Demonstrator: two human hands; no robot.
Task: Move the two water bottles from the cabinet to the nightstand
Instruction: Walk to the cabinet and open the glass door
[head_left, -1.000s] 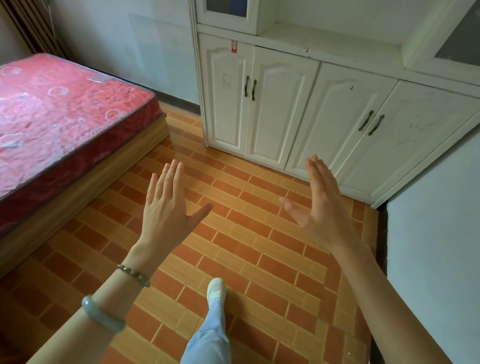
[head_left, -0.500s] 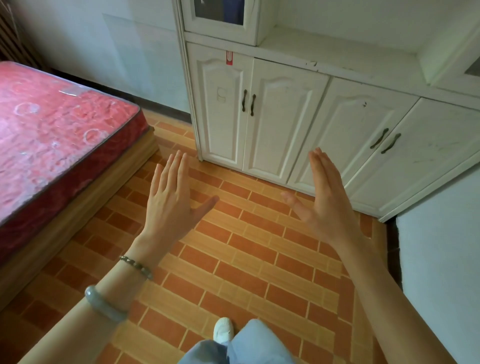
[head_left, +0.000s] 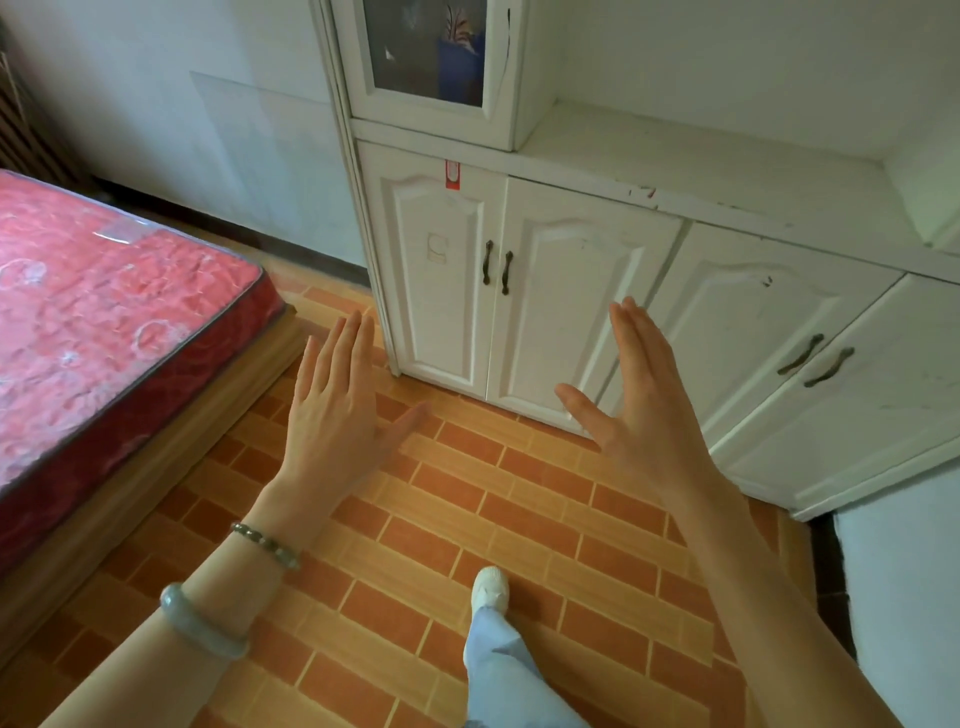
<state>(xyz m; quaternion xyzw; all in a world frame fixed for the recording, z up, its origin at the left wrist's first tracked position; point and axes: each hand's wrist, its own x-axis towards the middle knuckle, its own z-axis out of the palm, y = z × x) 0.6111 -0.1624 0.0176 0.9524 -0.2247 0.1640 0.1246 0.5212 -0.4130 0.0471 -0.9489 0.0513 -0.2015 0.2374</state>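
Observation:
A white cabinet (head_left: 566, 291) stands ahead, its lower doors closed, with dark handles (head_left: 496, 265). An open shelf (head_left: 701, 156) runs along its top. No water bottle and no nightstand are in sight. My left hand (head_left: 337, 410) is held out flat over the floor, fingers apart, holding nothing. My right hand (head_left: 639, 395) is raised edge-on in front of the lower doors, open and empty, apart from the doors.
A red mattress (head_left: 104, 306) on a wooden bed frame fills the left. A glass-door upper unit (head_left: 431, 57) shows a blue object inside. My foot in a white shoe (head_left: 488, 587) steps on the orange brick-pattern floor. A white wall is at right.
I have walked closer to the cabinet, which now looms larger; more of the glass-door unit shows. Both hands stay open and held out in the same pose.

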